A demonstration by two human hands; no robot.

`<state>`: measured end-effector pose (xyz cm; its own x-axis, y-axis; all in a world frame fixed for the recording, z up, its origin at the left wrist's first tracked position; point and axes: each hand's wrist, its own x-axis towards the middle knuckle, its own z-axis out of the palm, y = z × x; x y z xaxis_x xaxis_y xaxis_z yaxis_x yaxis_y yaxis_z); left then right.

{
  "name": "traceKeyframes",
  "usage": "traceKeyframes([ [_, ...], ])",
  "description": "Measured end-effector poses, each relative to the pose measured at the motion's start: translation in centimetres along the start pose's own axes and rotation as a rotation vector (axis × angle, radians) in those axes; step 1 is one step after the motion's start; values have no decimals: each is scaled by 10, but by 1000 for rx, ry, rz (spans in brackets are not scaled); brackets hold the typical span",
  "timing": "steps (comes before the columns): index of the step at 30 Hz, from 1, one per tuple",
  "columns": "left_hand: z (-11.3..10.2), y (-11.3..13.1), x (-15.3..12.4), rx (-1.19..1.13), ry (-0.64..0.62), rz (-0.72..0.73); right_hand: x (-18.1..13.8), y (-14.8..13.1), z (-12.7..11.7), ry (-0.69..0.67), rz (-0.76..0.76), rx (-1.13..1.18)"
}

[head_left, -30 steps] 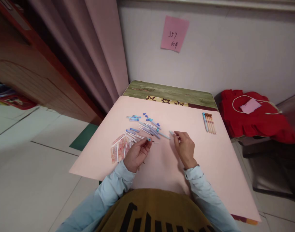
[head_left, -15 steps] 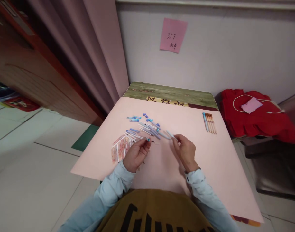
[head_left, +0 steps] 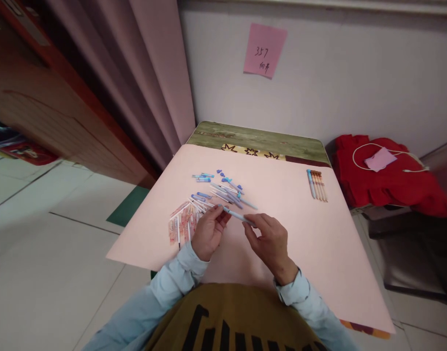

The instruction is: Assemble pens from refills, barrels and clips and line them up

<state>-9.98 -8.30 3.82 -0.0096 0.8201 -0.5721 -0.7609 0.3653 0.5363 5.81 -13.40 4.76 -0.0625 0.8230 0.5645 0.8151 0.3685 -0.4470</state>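
Note:
Between my two hands is a light blue pen barrel [head_left: 238,215], held at a slant above the pink table cover. My left hand [head_left: 208,233] pinches its left end, where a blue part sits at the fingertips. My right hand [head_left: 270,239] grips the other end between thumb and fingers. Just beyond my hands lies a heap of loose blue and lilac pen barrels [head_left: 228,196]. White pen refills [head_left: 197,205] and a printed clear plastic pack [head_left: 173,233] lie beside my left hand. Farther back are short blue pen parts [head_left: 204,179] and small dark blue pieces [head_left: 219,172].
A row of brown-topped pens [head_left: 319,186], with one blue pen [head_left: 311,185], lies at the right of the pink cover [head_left: 318,253]. Right of the table are a red cloth [head_left: 420,195] and a white cable [head_left: 355,158]. A wooden door [head_left: 80,126] and curtain [head_left: 157,73] stand left.
My right hand has moved left and slightly down with the light blue barrel. Its far end now meets the part in my left hand, which has shifted little.

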Motion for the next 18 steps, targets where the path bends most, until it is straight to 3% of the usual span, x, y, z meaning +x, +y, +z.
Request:
traceKeyframes([
  [12,0,-7,-4,53,-60,-4,-12,1,0,85,-42,-98],
  [18,6,-16,1,59,-128,-71,-24,11,6,161,87,52],
])
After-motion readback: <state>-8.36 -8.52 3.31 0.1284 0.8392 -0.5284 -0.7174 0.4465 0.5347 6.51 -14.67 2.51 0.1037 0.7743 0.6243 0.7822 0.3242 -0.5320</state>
